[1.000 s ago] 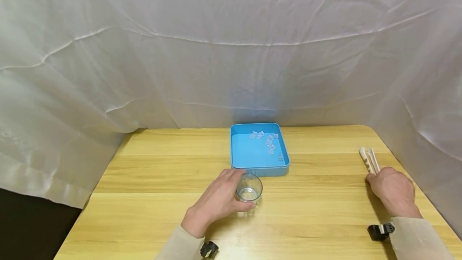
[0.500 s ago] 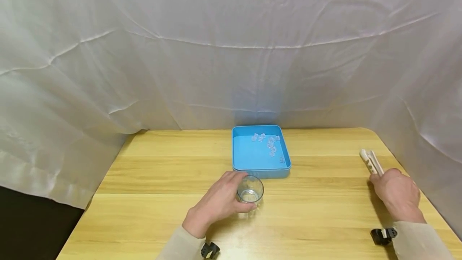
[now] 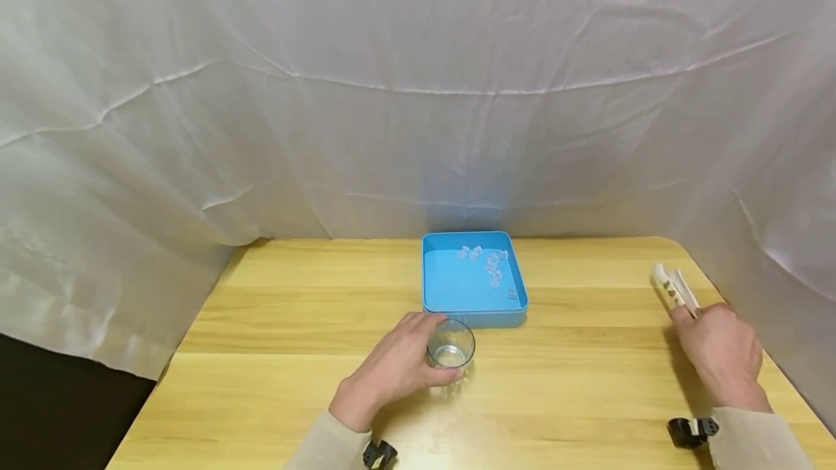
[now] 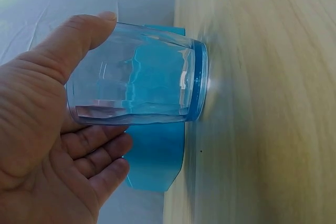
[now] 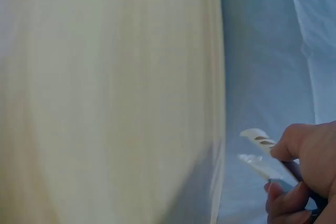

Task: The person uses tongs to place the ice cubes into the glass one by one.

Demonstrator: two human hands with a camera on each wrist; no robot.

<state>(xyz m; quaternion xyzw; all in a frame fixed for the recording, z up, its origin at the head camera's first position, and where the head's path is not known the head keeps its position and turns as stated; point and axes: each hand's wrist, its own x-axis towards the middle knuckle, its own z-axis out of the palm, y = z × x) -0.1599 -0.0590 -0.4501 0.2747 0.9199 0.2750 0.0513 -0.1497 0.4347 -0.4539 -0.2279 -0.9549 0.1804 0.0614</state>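
A clear drinking glass stands upright on the wooden table, just in front of the blue tray. My left hand grips it from the left side, with thumb and fingers around the upper part; in the left wrist view the glass looks empty. At the right side of the table my right hand holds a pair of white tongs by the handles. The right wrist view shows the tongs with their tips a little apart and nothing between them.
A square blue tray sits at the middle back of the table, with several small clear cubes inside, mostly toward its right side. Pale fabric hangs along the back and sides of the table.
My right hand has shifted slightly, and the tong tips have come closer together and tilted. The left hand stays on the glass. The head view has tipped up a little.
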